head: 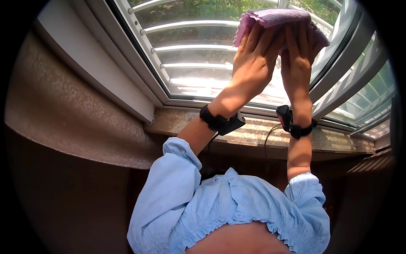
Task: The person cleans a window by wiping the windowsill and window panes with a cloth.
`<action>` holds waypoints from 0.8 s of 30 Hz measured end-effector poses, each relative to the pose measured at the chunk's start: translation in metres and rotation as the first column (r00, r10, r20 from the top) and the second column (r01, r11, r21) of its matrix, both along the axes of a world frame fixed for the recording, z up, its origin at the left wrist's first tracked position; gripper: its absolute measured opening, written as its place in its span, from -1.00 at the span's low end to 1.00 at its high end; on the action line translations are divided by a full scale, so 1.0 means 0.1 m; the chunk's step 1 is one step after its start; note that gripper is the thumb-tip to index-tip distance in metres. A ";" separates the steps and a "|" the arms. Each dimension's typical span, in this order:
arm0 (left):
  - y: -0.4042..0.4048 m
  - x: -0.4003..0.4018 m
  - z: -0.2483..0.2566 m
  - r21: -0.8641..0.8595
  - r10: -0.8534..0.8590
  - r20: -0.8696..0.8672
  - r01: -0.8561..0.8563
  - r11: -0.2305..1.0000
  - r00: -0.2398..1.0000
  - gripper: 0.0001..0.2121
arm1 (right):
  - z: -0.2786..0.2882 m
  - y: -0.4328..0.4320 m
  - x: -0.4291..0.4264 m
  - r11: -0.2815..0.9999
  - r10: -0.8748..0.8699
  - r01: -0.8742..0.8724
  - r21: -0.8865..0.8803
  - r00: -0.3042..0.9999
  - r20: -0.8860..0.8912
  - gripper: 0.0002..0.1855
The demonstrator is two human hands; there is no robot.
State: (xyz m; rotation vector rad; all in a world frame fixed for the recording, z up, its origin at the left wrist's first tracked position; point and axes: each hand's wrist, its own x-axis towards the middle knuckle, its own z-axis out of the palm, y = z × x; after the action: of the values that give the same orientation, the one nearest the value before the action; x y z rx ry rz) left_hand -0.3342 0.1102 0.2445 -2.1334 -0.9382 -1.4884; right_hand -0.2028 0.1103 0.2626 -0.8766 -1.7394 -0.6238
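A folded purple-pink cleaning cloth (279, 17) is up in front of the window pane (196, 38), right of its middle. My left hand (255, 66) holds the cloth from below, its fingers tucked under the folded edge. Close beside it, my right hand (297, 63) grips the cloth's right part the same way. Both sets of fingertips are hidden by the fabric. Whether the cloth presses on the glass I cannot tell. Each wrist wears a black strap with a small device, the left device (233, 123) and the right device (284, 117).
White guard bars (193, 23) run across outside the pane. Below the frame lies a stone sill (253, 130), with a thin cable (267, 136) hanging over it. A patterned curtain (79, 108) hangs at left. Another window section (358, 92) stands at right.
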 end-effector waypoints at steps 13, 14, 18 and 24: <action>-0.77 -0.82 -1.96 -0.693 0.201 -0.039 -0.171 0.700 0.979 -0.22 | -1.72 -0.15 -0.87 0.917 0.229 -0.007 -0.400 0.829 0.511 -0.42; -0.75 -0.96 -2.04 -0.668 0.256 -0.106 -0.259 0.698 0.961 -0.22 | -1.67 -0.08 -1.06 0.934 0.273 -0.090 -0.345 0.801 0.533 -0.42; -0.54 -1.29 -2.17 -0.763 0.341 0.102 -0.146 0.629 0.934 -0.36 | -1.86 0.14 -1.81 0.854 0.474 -0.354 -0.381 0.830 0.292 -0.48; -0.56 -1.00 -2.41 -0.844 0.163 0.197 0.083 0.530 0.967 -0.45 | -2.19 0.13 -1.50 0.779 0.471 -0.170 -0.603 0.794 0.385 -0.49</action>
State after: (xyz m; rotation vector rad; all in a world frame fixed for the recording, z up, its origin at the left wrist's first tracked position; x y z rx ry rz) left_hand -0.4345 0.0542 0.0037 -2.4994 -2.1794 -1.4437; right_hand -0.3532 0.1234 0.0432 -0.7710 -2.5828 -0.1024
